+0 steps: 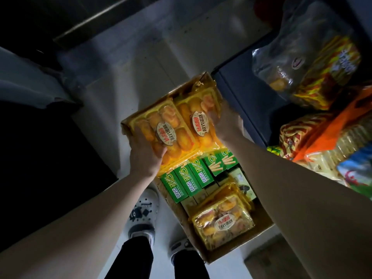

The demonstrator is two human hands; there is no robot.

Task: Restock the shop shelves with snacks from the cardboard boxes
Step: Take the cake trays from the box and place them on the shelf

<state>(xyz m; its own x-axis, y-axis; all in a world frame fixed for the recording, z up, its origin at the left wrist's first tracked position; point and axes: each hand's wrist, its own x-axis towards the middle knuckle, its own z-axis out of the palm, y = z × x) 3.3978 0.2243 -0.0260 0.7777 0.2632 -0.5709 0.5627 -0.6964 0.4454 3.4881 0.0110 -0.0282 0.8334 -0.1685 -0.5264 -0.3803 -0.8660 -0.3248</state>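
Note:
Two yellow cake packs (173, 121) lie side by side above the open cardboard box (231, 252) on the floor. My left hand (146, 156) grips the near left pack from below, and my right hand (226, 121) holds the right pack at its right edge. Inside the box stand several green biscuit-stick boxes (189, 178) and another yellow cake pack (223, 224) lies nearer me.
A dark blue shelf (247, 101) stands at the right, holding bagged snacks (314, 73) and stacked cracker packs (330, 141). My feet in white shoes (144, 212) stand left of the box on the pale floor. Dark furniture fills the left side. A second cardboard box (267, 256) sits lower right.

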